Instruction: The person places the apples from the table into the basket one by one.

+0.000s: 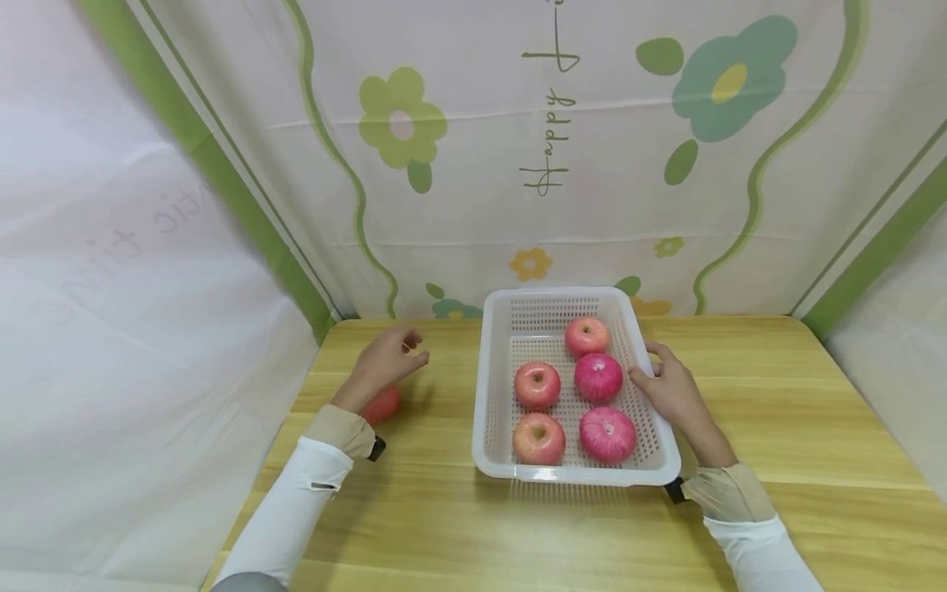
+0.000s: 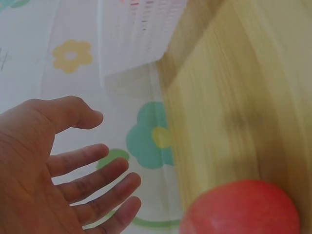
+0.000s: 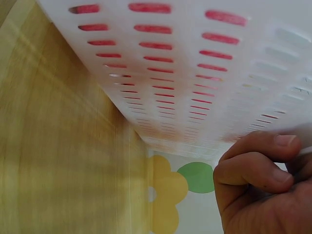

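In the head view, a white plastic basket [image 1: 503, 472] holds several round things. Three are red-yellow apples [image 1: 538, 440]; two are deeper pink round fruits [image 1: 607, 434] with pale centres, whose kind I cannot tell. My right hand [image 1: 673, 390] grips the basket's right rim, thumb on top; the right wrist view shows its fingers [image 3: 253, 168] curled at the rim's outer side. My left hand [image 1: 386, 359] hovers left of the basket with fingers loosely bent and nothing in them. Below its wrist sits a smooth red round fruit [image 1: 381, 404], partly hidden and apart from the fingers.
The wooden table [image 1: 436, 526] extends around the basket. A white cloth curtain [image 1: 473, 164] printed with flowers and lettering stands along the back edge, close behind the basket. More white cloth [image 1: 133, 329] hangs at the left side.
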Demonstrator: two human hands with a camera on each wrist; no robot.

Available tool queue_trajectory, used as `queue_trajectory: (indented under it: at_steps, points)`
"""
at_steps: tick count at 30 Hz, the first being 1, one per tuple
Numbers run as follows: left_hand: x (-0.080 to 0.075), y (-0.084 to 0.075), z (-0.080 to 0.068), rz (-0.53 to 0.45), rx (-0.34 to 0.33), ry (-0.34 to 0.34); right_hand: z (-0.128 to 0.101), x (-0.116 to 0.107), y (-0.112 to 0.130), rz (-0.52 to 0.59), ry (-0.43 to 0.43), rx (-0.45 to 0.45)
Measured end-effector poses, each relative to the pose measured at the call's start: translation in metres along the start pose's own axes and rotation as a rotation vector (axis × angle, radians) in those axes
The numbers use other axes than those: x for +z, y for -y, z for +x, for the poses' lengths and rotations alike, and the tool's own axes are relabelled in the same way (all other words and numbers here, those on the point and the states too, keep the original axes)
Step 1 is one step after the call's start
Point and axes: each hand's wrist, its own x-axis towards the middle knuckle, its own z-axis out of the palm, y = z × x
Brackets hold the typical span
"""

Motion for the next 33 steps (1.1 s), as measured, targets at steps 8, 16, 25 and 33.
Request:
queue_trajectory:
  at_steps: [8, 16, 25, 33]
  points:
    - [-0.003, 0.015, -0.010, 0.041, -0.041, 0.046, 0.000, 0.000, 0.000, -0.005, -0.003, 0.003]
    - [-0.004, 0.032, -0.019, 0.069, -0.074, 0.078, -0.001, 0.000, 0.000, 0.012, 0.003, -0.004]
    - [-0.001, 0.054, -0.034, 0.024, -0.089, 0.079, -0.001, 0.002, -0.001, 0.019, 0.005, -0.027]
    - [0.004, 0.060, -0.040, 0.014, -0.083, 0.105, -0.001, 0.001, -0.003, 0.012, -0.004, -0.029]
